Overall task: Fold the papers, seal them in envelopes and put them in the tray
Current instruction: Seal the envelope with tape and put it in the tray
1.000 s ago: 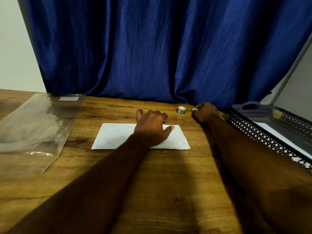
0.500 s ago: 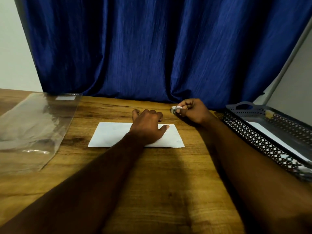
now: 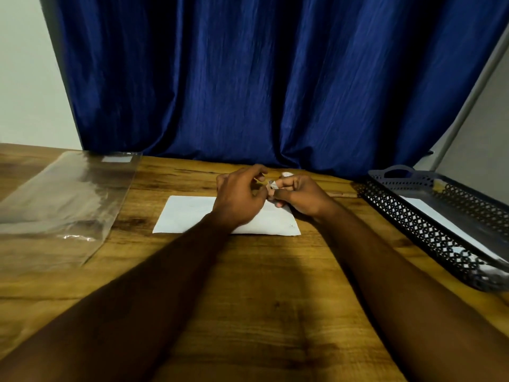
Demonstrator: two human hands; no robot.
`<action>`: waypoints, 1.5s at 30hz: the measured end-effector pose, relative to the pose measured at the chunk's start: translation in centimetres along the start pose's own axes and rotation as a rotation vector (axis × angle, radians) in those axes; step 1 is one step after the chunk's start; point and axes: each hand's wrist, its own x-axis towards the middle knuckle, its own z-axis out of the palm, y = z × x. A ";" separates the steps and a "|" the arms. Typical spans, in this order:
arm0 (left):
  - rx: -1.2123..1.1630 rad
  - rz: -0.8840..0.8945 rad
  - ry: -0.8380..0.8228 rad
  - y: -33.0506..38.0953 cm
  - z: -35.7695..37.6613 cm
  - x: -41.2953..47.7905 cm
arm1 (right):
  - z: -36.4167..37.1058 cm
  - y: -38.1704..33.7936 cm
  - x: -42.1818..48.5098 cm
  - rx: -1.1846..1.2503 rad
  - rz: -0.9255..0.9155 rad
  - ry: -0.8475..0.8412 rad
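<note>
Small roll point(image 3: 272, 186) in right hand point(image 3: 301, 197) — above envelope point(image 3: 187, 215)

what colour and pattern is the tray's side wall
Dark grey; the tray wall is pierced with a lattice of small holes. It shows best in the head view.

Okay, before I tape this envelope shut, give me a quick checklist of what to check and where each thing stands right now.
1. The envelope lies flat on the table: ok.
2. Flap closed: cannot tell, both hands hide the far edge.
3. The tape roll is in the grip of the right hand: ok, fingers curl round it.
4. Tape end caught by the left hand: cannot tell, its fingertips are at the roll but no strip shows.
5. The tray stands at the right, top open: ok.
</note>
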 end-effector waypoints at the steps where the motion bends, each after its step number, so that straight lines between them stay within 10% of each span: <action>1: -0.037 -0.006 0.007 -0.2 0.1 0.0 | 0.1 0.2 0.0 0.006 0.003 0.007; 36: -0.308 -0.114 -0.021 -0.3 0.3 0.1 | 0.5 -0.2 -1.5 -0.195 -0.214 0.213; 45: -0.331 -0.133 -0.101 0.0 0.3 -0.2 | 1.6 -0.1 -0.8 0.061 -0.120 0.261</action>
